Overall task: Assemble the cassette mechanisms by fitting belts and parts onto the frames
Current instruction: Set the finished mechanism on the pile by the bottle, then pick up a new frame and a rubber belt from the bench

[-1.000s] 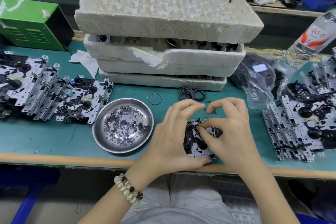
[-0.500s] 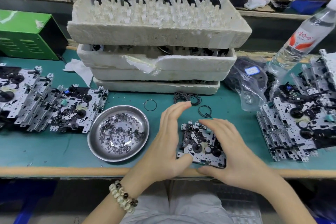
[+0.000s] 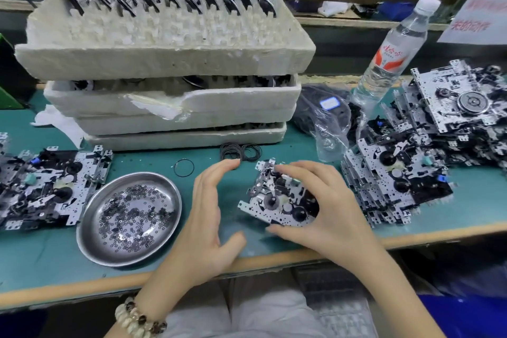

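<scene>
Teal desk (image 3: 41, 261) matting lies under the cassette mechanism (image 3: 277, 200), which sits near the front edge; whether it rests there or is lifted I cannot tell; my right grip (image 3: 329, 208) curls round it, fingers over its far edge, thumb at its near edge; my left grip (image 3: 208, 222) is spread and holds nothing, just beside the mechanism on its left and not touching it, between it and the steel dish (image 3: 87, 230) of small dark rings; loose black belts (image 3: 240, 151) lie beyond my fingertips, by the foam trays (image 3: 164, 57); stacked frames (image 3: 397, 181) sit just right of my right grip.
</scene>
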`<state>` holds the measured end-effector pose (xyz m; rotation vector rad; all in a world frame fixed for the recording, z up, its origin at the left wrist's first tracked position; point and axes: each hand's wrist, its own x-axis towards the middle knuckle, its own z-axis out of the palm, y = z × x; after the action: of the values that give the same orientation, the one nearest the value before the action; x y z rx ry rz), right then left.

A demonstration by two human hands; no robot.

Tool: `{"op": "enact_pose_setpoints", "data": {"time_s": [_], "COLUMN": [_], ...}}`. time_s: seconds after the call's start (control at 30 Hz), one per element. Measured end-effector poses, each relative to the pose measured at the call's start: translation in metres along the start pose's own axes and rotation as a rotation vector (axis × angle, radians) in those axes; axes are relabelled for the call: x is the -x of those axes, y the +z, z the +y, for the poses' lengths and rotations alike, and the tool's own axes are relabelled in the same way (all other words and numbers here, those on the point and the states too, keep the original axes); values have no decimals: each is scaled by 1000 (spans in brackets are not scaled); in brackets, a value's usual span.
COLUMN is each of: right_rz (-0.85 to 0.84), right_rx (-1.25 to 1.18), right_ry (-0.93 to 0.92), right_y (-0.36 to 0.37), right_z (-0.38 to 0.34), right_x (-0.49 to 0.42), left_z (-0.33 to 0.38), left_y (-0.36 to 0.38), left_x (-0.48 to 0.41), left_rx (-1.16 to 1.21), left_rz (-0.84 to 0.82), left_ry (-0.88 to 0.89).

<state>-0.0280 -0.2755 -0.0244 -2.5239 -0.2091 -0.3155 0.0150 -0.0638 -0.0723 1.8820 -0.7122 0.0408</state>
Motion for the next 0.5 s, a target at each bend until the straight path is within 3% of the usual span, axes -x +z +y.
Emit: {"op": "enact_pose_setpoints", "data": {"time_s": [0.13,0.3,0.5], "right_rz": [324,701,669], "right_rx": [41,280,383], "right_ry": [69,260,385], "right_y": [-42,-81,-75], "right_z": [5,25,48], "right_x": [5,14,24], "left_z": [0,1,2], "left_y": [1,1,1], "left_x": [-1,-1,-1], "left_rx": [-24,-56,-88], "left_rz": [-12,-19,-14], "left_ry": [6,18,23]}}
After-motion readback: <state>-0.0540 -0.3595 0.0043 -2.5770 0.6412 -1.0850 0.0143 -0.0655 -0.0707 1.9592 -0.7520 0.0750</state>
